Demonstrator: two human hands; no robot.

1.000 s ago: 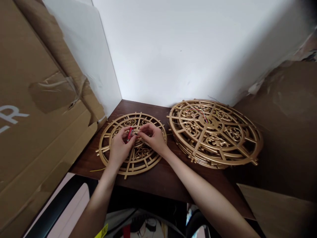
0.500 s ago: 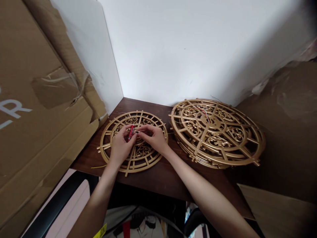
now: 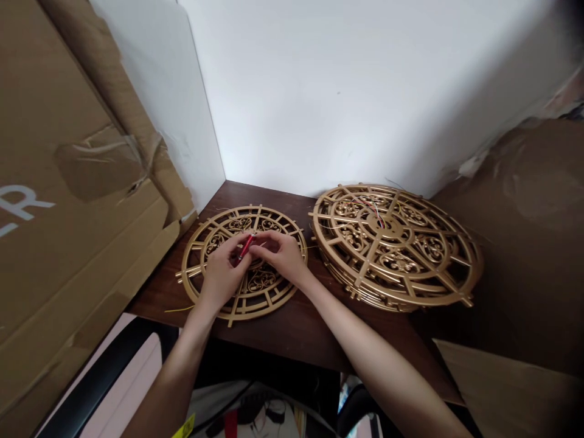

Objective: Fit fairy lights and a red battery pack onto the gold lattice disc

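Note:
My left hand (image 3: 224,267) is closed around a slim red rod-shaped tool (image 3: 244,249) with a silvery end, held at a slant. Beside it, my right hand (image 3: 283,258) pinches what looks like a thin wire (image 3: 263,244) close to the tool's tip; the fingers partly hide it. Both hands are over the middle of a round gold openwork panel (image 3: 272,299) with scroll patterns, which lies flat on the dark wooden table (image 3: 296,340). Its centre is mostly hidden by the hands. A yellow wire (image 3: 179,309) sticks out at its left edge.
A stack of similar gold panels (image 3: 392,243) stands to the right, with several coloured wires (image 3: 378,213) on top. Cardboard boxes flank the table at left (image 3: 91,243) and right (image 3: 524,243). A white wall (image 3: 319,109) rises behind.
The red tool has tilted further over in my left hand. My right fingertips have shifted slightly beside it. The whole view has moved slightly.

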